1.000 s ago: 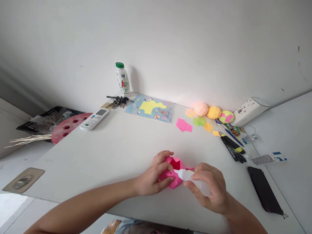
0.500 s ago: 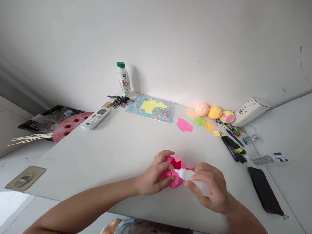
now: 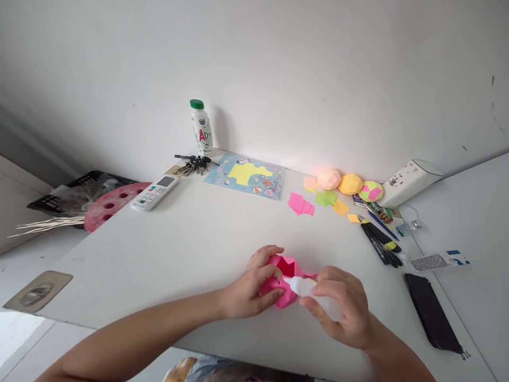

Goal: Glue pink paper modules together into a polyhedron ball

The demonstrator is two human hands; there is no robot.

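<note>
Almost nothing moves since the earlier frame, slight view drift | left hand [image 3: 248, 292]: fingers curled around hot-pink faceted paper ball [image 3: 286, 300], near front edge of white table [image 3: 178, 249] | right hand [image 3: 345, 305]: fingers wrapped round translucent white plastic bottle [image 3: 306, 287], nozzle [image 3: 288, 280] at ball's opening | walls look formed, top unclosed; three closed faceted paper balls [image 3: 350, 184] beyond
</note>
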